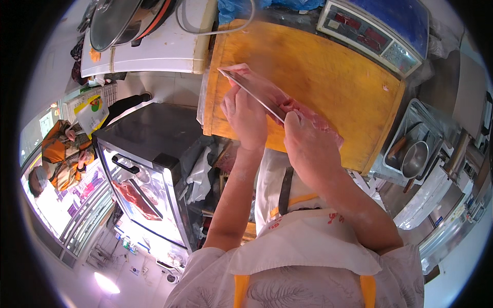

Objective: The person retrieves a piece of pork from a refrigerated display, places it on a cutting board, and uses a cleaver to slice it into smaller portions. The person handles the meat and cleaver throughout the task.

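Observation:
A long slab of raw pink meat (321,122) lies slantwise on the wooden cutting board (328,66). My right hand (310,146) is wrapped round the handle of a knife (259,97). The blade runs up and left over the meat, its tip near the slab's far left end. At the near side of the blade, my left hand (245,115) has its fingers bent against the left part of the meat. Those fingertips are partly hidden by the blade, and the knife handle is covered by my right hand.
Beyond the board stands a blue-topped scale (377,31). To its right, a metal tray (393,146) holds a small steel bowl (414,158). A dark-topped glass display case (154,128) with meat inside stands left. Farther left is another person in an orange vest (56,146).

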{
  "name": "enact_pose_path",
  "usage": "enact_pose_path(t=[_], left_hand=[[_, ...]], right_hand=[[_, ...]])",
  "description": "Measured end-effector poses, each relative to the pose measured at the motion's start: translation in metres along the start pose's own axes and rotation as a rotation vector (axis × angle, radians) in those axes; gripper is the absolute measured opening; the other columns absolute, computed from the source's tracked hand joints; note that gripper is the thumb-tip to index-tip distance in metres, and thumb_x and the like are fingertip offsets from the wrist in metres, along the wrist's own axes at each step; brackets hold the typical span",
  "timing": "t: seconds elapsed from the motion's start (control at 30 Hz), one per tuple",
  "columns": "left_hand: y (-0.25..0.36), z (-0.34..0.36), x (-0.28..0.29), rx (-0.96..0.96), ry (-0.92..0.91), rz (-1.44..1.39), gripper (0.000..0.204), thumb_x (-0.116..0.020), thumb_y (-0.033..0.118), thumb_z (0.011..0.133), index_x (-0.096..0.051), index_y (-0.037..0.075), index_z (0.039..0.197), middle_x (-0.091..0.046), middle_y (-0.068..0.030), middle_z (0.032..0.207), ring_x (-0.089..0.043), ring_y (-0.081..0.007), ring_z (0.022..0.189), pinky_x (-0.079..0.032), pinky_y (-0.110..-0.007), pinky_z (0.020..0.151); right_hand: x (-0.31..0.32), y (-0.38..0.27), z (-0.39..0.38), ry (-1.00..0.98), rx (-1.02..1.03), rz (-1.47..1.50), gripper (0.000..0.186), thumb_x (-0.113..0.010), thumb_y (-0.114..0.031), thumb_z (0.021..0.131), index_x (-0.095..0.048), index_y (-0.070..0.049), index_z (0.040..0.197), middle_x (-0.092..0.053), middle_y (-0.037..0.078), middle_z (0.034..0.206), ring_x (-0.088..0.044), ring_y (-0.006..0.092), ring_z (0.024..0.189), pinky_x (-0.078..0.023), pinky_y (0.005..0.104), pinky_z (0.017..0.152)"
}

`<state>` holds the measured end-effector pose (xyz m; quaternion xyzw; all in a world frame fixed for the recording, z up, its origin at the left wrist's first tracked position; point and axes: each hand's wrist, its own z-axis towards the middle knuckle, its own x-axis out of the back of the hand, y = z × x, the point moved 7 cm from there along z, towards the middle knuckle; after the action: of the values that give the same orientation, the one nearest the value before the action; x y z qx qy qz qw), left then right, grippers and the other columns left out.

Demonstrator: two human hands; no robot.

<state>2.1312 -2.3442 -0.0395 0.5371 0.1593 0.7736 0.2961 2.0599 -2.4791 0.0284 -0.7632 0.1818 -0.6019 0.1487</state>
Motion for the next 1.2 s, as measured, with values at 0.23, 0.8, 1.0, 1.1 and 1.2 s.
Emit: enact_pose_path(t=[0.23,0.8,1.0,1.1,1.2], left_hand=[[-0.001,0.000,0.007,0.000,0.021,-0.050,0.034,-0.063,-0.008,0.080,-0.066,0.001,0.113,-0.065,-0.0159,0.119,-0.055,-0.0384,0.107,-0.044,-0.045,0.095],[-0.015,0.005,0.013,-0.001,-0.013,-0.067,0.034,-0.062,-0.008,0.081,-0.068,0.002,0.112,-0.066,-0.0164,0.120,-0.057,-0.0385,0.107,-0.045,-0.046,0.094],[-0.022,0.002,0.011,-0.001,-0.009,-0.088,0.031,-0.068,-0.004,0.084,-0.069,0.003,0.114,-0.068,-0.0151,0.118,-0.059,-0.0366,0.103,-0.046,-0.044,0.092],[-0.018,-0.005,0.013,0.036,-0.021,-0.114,0.022,-0.067,0.007,0.090,-0.068,0.003,0.111,-0.067,-0.0111,0.121,-0.057,-0.0325,0.109,-0.041,-0.045,0.097],[-0.004,-0.009,0.028,0.038,-0.008,-0.093,0.022,-0.067,0.015,0.093,-0.067,0.004,0.112,-0.066,-0.0096,0.119,-0.056,-0.0308,0.112,-0.039,-0.045,0.100]], right_hand=[[-0.004,-0.004,0.004,-0.072,-0.026,-0.033,0.015,-0.064,-0.007,0.091,-0.052,-0.005,0.099,-0.068,0.015,0.080,-0.074,0.0306,0.068,-0.060,0.0407,0.055],[-0.029,-0.024,0.032,-0.006,0.004,0.001,0.013,-0.063,-0.004,0.092,-0.050,-0.004,0.097,-0.070,0.016,0.082,-0.075,0.0308,0.072,-0.061,0.0402,0.058],[-0.053,-0.024,0.057,-0.036,-0.014,-0.002,0.011,-0.060,-0.006,0.095,-0.051,-0.001,0.098,-0.071,0.021,0.081,-0.075,0.0356,0.073,-0.061,0.0433,0.060],[-0.052,-0.022,0.058,-0.061,-0.019,0.034,0.011,-0.058,-0.005,0.095,-0.051,0.002,0.101,-0.072,0.024,0.082,-0.075,0.0393,0.075,-0.061,0.0462,0.060],[-0.043,-0.029,0.049,-0.038,-0.018,0.003,0.012,-0.059,-0.012,0.097,-0.055,-0.001,0.099,-0.074,0.021,0.084,-0.077,0.0343,0.077,-0.062,0.0428,0.064]])
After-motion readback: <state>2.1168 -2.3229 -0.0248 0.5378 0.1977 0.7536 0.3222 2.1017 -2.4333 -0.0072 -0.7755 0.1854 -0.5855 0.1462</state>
